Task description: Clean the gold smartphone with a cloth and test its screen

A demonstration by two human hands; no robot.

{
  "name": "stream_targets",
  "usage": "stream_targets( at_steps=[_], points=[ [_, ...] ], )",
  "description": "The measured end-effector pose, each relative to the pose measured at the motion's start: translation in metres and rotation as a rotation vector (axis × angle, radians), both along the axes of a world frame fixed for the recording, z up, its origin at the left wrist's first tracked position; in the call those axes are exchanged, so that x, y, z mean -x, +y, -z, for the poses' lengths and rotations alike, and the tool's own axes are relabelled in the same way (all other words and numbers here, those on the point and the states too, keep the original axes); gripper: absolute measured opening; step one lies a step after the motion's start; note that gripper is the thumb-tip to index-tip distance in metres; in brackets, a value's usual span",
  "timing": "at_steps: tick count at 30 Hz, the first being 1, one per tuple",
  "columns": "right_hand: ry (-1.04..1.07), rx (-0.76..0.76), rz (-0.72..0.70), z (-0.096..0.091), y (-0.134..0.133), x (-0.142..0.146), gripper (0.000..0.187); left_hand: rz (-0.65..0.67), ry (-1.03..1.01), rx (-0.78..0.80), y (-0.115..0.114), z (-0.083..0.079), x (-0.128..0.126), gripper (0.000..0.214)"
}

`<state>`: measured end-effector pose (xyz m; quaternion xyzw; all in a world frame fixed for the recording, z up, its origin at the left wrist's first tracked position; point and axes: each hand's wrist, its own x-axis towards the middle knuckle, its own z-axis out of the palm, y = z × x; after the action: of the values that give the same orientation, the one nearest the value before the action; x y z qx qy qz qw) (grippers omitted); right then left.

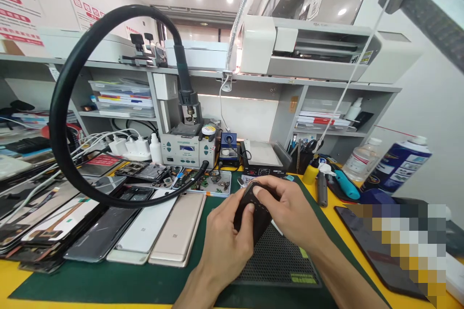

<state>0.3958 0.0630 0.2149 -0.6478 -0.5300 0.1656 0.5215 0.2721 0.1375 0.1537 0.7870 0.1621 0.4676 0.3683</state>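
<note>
Gripped from both sides, dark phone [261,219]: left hand [226,239] closed on near edge, right hand [295,212] on far edge; long axis pointed away from person, above perforated mat [275,260].

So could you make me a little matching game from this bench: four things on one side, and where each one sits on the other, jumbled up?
Things
1. dark phone
2. blue spray can
3. gold phone
4. grey station

Places
A. back up on the green mat, left of the hands
B. far right, beside the clear bottle
C. at the back, below the shelf, with the black hose looping from it
D. gripped between the left hand and the right hand

Pairs: 1-D, 2-B, 3-A, 4-C
</note>
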Motion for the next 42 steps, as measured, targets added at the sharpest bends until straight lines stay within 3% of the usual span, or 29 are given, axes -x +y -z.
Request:
stream_targets(
  at_steps=[8,12,15,17,19,21,23,28,32,35,42],
  points=[
    [-0.009,0.009,-0.128,-0.001,-0.004,-0.01,0.024,0.015,0.08,0.041,0.001,0.0,0.0,0.039],
    [0.063,-0.028,-0.06,0.003,0.002,-0.012,0.016,0.001,0.156,0.047,0.001,-0.001,0.002,0.049],
    [0.173,-0.053,0.086,0.012,0.009,-0.019,0.031,-0.059,0.231,0.112,0.003,0.0,0.007,0.058],
    [0.224,-0.075,0.191,0.019,0.013,-0.026,0.04,-0.064,0.185,0.232,0.007,0.0,0.01,0.054],
    [0.265,-0.083,0.262,0.025,0.015,-0.032,0.045,0.011,0.046,0.5,0.012,-0.001,0.013,0.051],
    [0.278,-0.069,0.28,0.027,0.016,-0.037,0.046,0.116,-0.113,0.825,0.017,-0.002,0.015,0.053],
    [0.248,-0.032,0.229,0.024,0.012,-0.038,0.042,0.158,-0.215,1.007,0.022,-0.005,0.017,0.053],
    [0.024,0.058,-0.033,0.01,-0.005,-0.032,0.032,0.127,-0.269,0.948,0.039,-0.014,0.023,0.043],
    [-0.351,0.153,-0.123,0.016,-0.009,-0.022,0.076,0.143,-0.232,0.871,0.053,-0.027,0.029,0.04],
    [-0.528,0.195,-0.137,0.027,-0.004,-0.012,0.082,0.154,-0.179,0.839,0.058,-0.035,0.027,0.035],
    [-0.529,0.136,-0.039,0.034,0.003,0.001,0.075,0.138,-0.137,0.845,0.068,-0.037,0.006,0.029]
  ],
)
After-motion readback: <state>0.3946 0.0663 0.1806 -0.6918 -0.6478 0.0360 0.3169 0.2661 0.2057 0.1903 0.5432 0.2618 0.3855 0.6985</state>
